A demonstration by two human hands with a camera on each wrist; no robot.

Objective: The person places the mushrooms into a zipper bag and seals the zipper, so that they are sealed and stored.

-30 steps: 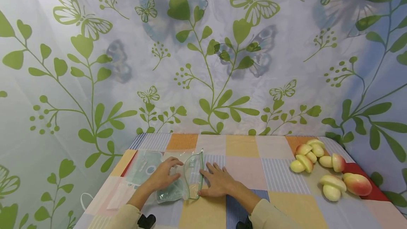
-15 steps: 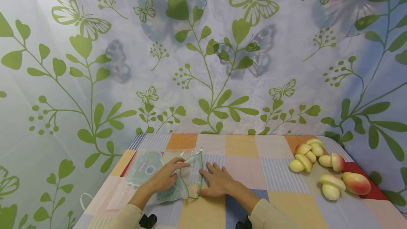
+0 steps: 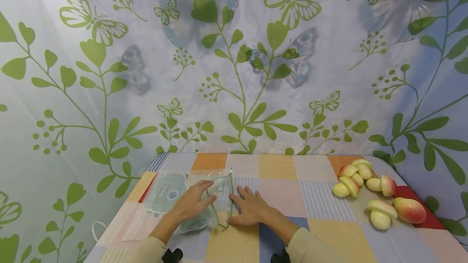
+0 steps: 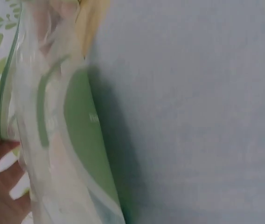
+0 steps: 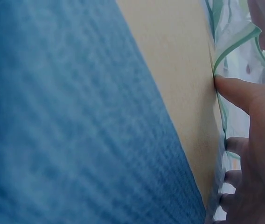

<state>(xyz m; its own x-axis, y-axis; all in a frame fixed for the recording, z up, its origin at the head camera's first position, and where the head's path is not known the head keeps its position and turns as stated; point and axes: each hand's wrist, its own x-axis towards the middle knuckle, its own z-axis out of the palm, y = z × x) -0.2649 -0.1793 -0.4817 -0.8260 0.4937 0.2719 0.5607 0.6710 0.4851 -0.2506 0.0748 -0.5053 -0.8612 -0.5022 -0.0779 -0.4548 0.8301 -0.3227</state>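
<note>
The clear bag [image 3: 199,223] lies left on the table [image 3: 279,200]. The left hand [image 3: 191,205], over it, and the right hand [image 3: 250,210], at its right edge [image 3: 231,184], have fingers apart. This looks like opening; next, it likely needs pulling wider.

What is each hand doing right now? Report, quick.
Left hand: open, thumb and forefinger apart over the clear bag.
Right hand: open, fingers spread, thumb touching the bag's green edge.
</note>
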